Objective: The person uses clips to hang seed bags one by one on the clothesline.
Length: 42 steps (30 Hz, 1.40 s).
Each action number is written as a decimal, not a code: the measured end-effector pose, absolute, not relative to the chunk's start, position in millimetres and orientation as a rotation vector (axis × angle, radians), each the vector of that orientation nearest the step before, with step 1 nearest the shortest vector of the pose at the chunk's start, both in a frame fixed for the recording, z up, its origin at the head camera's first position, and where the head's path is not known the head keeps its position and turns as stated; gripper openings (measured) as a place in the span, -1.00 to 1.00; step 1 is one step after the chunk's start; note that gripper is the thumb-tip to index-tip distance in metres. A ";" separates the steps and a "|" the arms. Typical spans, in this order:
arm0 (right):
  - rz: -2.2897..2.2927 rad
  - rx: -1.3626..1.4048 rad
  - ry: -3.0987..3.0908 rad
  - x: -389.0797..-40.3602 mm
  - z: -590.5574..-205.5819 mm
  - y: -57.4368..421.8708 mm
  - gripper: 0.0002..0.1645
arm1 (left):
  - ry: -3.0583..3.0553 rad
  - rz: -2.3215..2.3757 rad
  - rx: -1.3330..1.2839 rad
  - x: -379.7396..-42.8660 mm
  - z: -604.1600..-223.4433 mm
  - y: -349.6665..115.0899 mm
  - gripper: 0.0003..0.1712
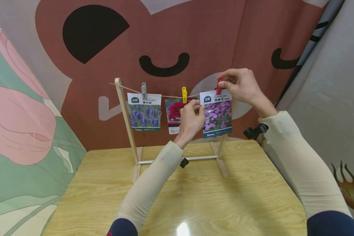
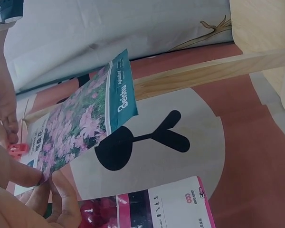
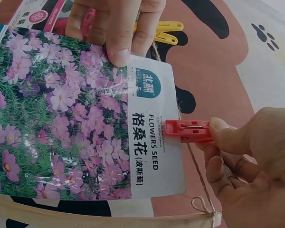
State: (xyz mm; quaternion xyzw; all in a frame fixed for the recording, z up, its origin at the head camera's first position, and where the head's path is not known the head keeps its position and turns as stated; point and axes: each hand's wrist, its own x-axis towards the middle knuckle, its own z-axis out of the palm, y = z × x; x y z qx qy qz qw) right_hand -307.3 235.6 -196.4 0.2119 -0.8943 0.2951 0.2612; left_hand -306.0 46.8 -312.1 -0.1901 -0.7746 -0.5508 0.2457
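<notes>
A seed packet with pink flowers (image 1: 217, 114) hangs at the right end of a twine line (image 3: 199, 173). My right hand (image 1: 241, 86) pinches a red clothespin (image 3: 189, 130) by its tail, and the pin's jaws sit over the packet's white top edge at the twine. My left hand (image 1: 191, 119) pinches the same packet's left edge between thumb and fingers, as the left wrist view shows. Behind that hand hangs a packet with a red flower (image 1: 174, 113), partly hidden, under a yellow clothespin (image 1: 184, 94).
A lavender packet (image 1: 145, 113) hangs at the left from a grey clothespin (image 1: 144, 90). The twine runs between the posts of a wooden stand (image 1: 126, 121) with a white crossbar (image 1: 202, 158). It stands on a wood-grain table (image 1: 224, 203), before a printed curtain (image 1: 153, 39).
</notes>
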 end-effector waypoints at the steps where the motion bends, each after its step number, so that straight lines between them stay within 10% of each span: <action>1: 0.797 0.579 -2.419 -307.5 -196.6 235.3 -0.77 | -2.111 -1.504 -0.519 -305.8 -312.0 46.7 -0.73; 42: 0.809 0.585 -2.434 -303.8 -205.4 237.1 -0.62 | -2.074 -1.456 -0.518 -307.9 -311.6 45.6 -0.76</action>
